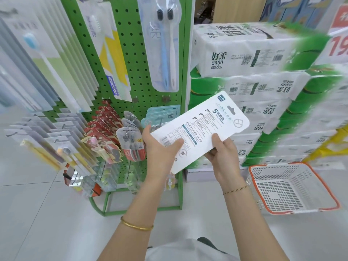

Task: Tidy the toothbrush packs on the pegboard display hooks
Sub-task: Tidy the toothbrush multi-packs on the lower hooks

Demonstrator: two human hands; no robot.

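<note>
At the right edge of the green pegboard [135, 59], held in front of it and on no hook: 1 toothbrush pack [199, 129], a white card with its printed back up, marked "5". It is tilted, with the hang-hole end pointing up and to the right.

- Left hand [162, 147]: grips the pack's lower left edge, thumb laid across the print beside the barcode, fingers curled behind. A gold bangle [136, 226] is on the wrist.
- Right hand [222, 153]: pinches the lower right edge, thumb on top, fingers underneath. A thin bracelet [235, 190] is on the wrist.
- Lower right of the pegboard: a row of blue-carded packs [163, 113] on 1 hook, just behind the left hand.
- To their left: clear blister packs [131, 140], then a row of red-carded packs [105, 123], then several rows of pale packs too blurred to read.
- Upper pegboard: a twin-brush pack [160, 44] with 1 blue and 1 white handle, and a yellow-and-white pack [111, 53] lettered "FROG".
- Right of the stand: stacked green-and-white tissue packs [254, 72], touching its right edge.
- On the floor, near the foot of the stack: 1 white shopping basket [291, 187] with an orange rim.
</note>
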